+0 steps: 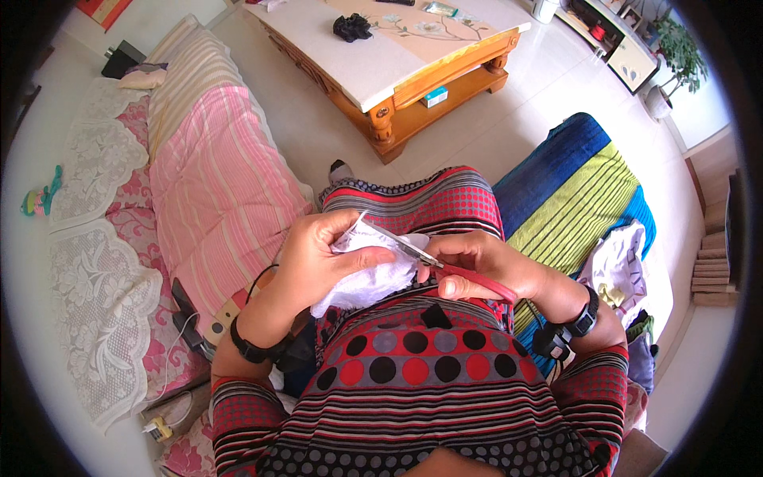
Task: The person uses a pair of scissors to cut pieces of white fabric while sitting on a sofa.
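Observation:
My left hand [322,256] grips a bunched piece of white fabric [369,286] above my lap, with thumb and fingers pinching its upper edge. In my right hand [489,262] is a pair of scissors [444,269] with red handles. Their metal blades point up and left, lying along the top edge of the fabric close to my left fingertips. Whether the blades are fully closed on the fabric is hard to tell. Part of the fabric is hidden behind my left thumb. Below it lies my patterned red, black and grey garment [417,358].
Left is a sofa seat under a pink striped cover [220,179]; a power strip [188,322] with cables sits near my left elbow. A wooden coffee table [334,71] bearing a black plastic bag [353,28] stands ahead. Right are a blue-green striped cover [560,203] and a white printed bag [617,268].

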Action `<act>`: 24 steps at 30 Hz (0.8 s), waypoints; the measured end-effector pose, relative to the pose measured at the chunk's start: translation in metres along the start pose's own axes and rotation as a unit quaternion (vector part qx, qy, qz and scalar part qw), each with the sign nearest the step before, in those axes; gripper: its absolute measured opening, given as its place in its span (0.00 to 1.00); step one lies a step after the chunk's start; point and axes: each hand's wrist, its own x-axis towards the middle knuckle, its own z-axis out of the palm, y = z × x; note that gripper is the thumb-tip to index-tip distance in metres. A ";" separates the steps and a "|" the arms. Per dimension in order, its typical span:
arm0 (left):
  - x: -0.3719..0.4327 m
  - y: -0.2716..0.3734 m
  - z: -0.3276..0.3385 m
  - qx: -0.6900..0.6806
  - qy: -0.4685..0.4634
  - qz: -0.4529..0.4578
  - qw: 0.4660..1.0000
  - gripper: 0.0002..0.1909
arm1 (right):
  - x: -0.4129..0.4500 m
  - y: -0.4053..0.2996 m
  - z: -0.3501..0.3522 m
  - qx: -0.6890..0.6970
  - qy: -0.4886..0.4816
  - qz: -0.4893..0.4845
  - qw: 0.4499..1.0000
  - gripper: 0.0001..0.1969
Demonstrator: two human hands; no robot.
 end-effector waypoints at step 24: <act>0.006 0.011 0.001 -0.051 -0.056 0.004 0.997 0.10 | 0.006 -0.009 0.000 0.050 -0.048 -0.025 0.997 0.22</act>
